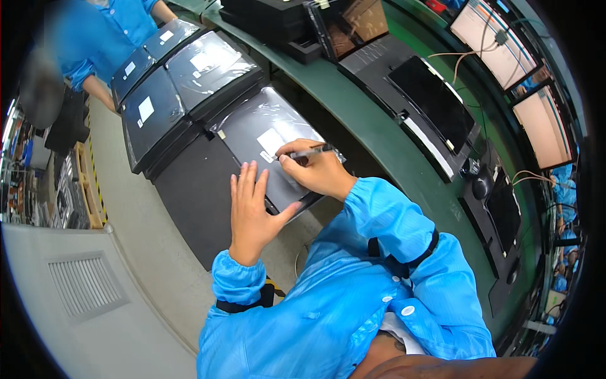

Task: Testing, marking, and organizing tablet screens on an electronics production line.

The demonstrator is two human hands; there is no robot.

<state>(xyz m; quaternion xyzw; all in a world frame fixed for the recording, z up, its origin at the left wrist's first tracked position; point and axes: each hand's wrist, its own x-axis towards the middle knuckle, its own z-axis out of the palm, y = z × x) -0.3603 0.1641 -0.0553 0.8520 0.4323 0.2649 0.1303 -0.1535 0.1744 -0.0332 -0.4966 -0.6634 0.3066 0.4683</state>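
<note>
A dark pen (312, 151) is gripped in my right hand (320, 172), its tip down at a small white label beside a larger white label (271, 141). Both labels are on a flat dark panel (243, 128) wrapped in clear film. My left hand (254, 211) lies with fingers spread over the near edge of that panel, its fingertips on the film. Under and beside this hand is a black foam sheet or tray (201, 189). What is written, if anything, is too small to make out.
Stacks of film-wrapped panels (211, 69) stand beyond my hands. At the far left a person in blue (123, 28) has a hand by the stacks. On the right, a green bench (353, 104) carries dark screens (435, 101), a mouse (482, 182) and cables below lit monitors (495, 38).
</note>
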